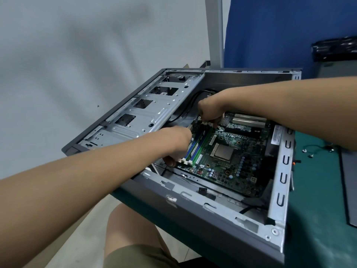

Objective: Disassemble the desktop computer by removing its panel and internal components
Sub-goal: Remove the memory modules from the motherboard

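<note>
The open grey computer case [212, 215] lies on its side on the green table [316, 209]. Inside it sits the green motherboard [231, 171] with a bare processor [222, 152] and the memory modules [197, 150] in blue and green slots. My left hand [177, 144] is at the near end of the slots, fingers curled down on the white latches [185, 161]. At the far end, my right hand [210, 109] curls its fingers onto the latches there. The fingertips of both hands are partly hidden.
A metal drive cage [150, 113] fills the case's left half, with black cables [195, 97] behind it. The removed grey panel [349, 186] lies at the right edge, next to two loose screws [304, 150] and a small cable [318, 146]. The case overhangs the table's near edge above my knee [131, 235].
</note>
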